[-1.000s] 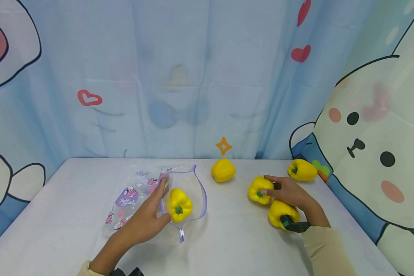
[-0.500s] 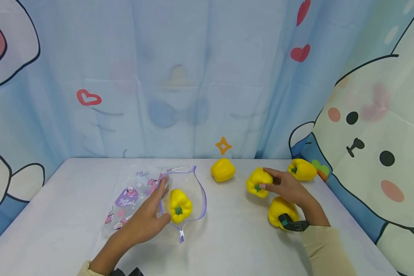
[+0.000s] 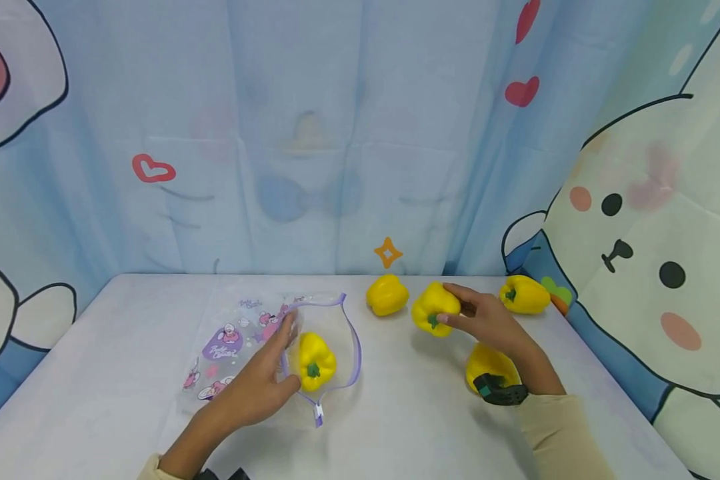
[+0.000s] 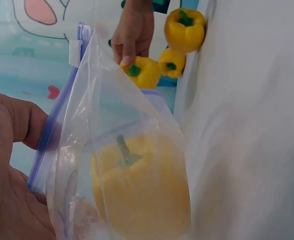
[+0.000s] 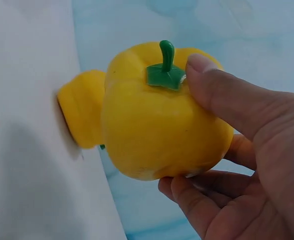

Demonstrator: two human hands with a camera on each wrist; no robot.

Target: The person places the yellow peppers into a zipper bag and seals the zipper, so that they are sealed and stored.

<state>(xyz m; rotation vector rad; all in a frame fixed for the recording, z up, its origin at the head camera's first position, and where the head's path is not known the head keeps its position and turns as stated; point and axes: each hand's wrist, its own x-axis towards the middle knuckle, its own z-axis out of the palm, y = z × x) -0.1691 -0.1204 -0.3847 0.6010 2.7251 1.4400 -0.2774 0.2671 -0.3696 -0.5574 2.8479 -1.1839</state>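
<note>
A clear zip bag (image 3: 240,340) with a purple rim and cartoon prints lies on the white table (image 3: 126,400). A yellow pepper (image 3: 316,361) sits inside its mouth. My left hand (image 3: 279,357) holds the rim up, thumb on the purple strip (image 4: 52,135). Through the plastic, the left wrist view shows the bagged pepper (image 4: 142,195). My right hand (image 3: 480,320) grips another yellow pepper (image 3: 433,308) off the table, right of the bag. In the right wrist view, thumb and fingers (image 5: 221,100) wrap the held pepper (image 5: 156,130), its green stem facing up.
Three more yellow peppers lie on the table: one at the back middle (image 3: 387,295), one at the far right (image 3: 525,295), one under my right wrist (image 3: 489,363). A cartoon curtain (image 3: 336,133) closes off the back and the right.
My right hand has lifted its pepper off the table and carried it up and to the left, toward the bag. The left hand keeps holding the bag's rim, almost still.
</note>
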